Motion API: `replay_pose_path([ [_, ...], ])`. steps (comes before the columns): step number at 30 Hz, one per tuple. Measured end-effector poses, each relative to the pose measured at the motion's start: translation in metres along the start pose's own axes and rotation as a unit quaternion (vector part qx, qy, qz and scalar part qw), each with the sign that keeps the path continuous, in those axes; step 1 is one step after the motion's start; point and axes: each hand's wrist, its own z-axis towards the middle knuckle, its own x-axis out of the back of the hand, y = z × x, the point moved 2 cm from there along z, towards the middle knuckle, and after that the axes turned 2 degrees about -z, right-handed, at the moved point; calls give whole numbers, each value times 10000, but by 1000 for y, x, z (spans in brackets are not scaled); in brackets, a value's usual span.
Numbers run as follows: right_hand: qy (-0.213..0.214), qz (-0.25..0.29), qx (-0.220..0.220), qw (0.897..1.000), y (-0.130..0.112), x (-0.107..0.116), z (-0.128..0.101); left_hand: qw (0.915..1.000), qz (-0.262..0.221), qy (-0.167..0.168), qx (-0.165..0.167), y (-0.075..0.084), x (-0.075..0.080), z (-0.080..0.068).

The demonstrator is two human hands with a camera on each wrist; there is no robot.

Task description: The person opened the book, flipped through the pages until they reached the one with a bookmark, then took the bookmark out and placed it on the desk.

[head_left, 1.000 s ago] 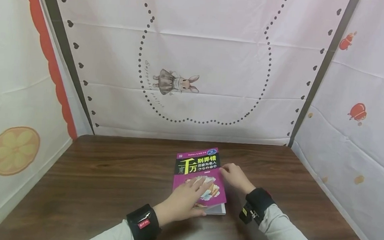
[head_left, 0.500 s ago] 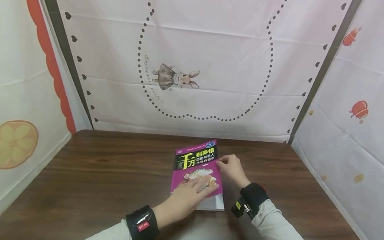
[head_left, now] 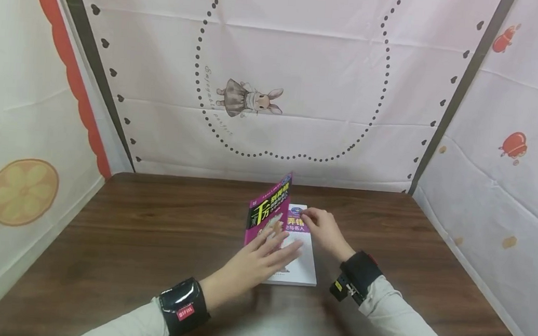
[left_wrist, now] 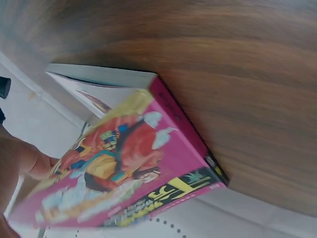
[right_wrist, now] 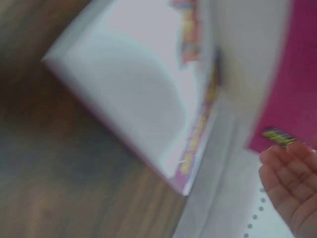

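A purple-and-black book (head_left: pixel 297 256) lies on the table, its printed cover (left_wrist: pixel 126 158) raised steeply along the left spine. Beneath the cover, a white page with a purple title band shows. My left hand (head_left: pixel 255 258) is in front of the raised cover with fingers spread and straight; whether they touch it I cannot tell. Just right of the page's far corner is my right hand (head_left: pixel 325 229), thumb and fingers bent loosely. In the right wrist view its fingers (right_wrist: pixel 287 168) overlap the cover's inner side (right_wrist: pixel 297 84), and no grip is visible.
The dark wooden table (head_left: pixel 176 219) extends on both sides of the book. White printed cloth (head_left: pixel 294 76) hangs behind it and along both sides. A black band with a small camera (head_left: pixel 352 278) is strapped on the right wrist.
The cover, lying nearly flat over the book one second ago, has swung up toward the left and uncovered the white page. The right hand has come away from the cover's edge.
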Motion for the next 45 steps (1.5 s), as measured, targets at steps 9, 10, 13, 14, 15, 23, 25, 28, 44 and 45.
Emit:
replay_pose_path([
  [9, -1958, -2118, 1382, 9475, 10, -14, -38, 9946, 885, -169, 521, -5, 4, -19],
  [10, -2074, -2204, 1452, 9420, 11, -13, -41, 9929, 948, -244, 677, -7, 5, -22],
  [13, -2328, -2347, 1485, 9320, 12, -11, -48, 9862, 1010, -647, 1142, -14, 4, -31],
  [14, -2377, -2382, 1502, 9296, 13, -9, -50, 9837, 958, -858, 1255, -16, 4, -35],
  [15, -2420, -2394, 1513, 9280, 14, -8, -52, 9812, 859, -1077, 1352, -19, 3, -39],
  [23, -2605, -2431, 1711, 9186, 25, -4, -63, 9542, -603, -2000, 2143, -26, -10, -71],
  [25, -2691, -2438, 1620, 9176, 26, -4, -64, 9498, -842, -1833, 2392, -26, -13, -78],
  [28, -2752, -2553, 1589, 9131, 28, -5, -64, 9361, -1269, -1730, 2786, -27, -16, -85],
  [44, -2683, -2759, 1771, 9058, 29, -6, -56, 8341, -3281, -2612, 3583, -39, -21, -95],
  [45, -2699, -2733, 1782, 9059, 28, -5, -56, 8273, -3368, -2648, 3632, -38, -21, -95],
])
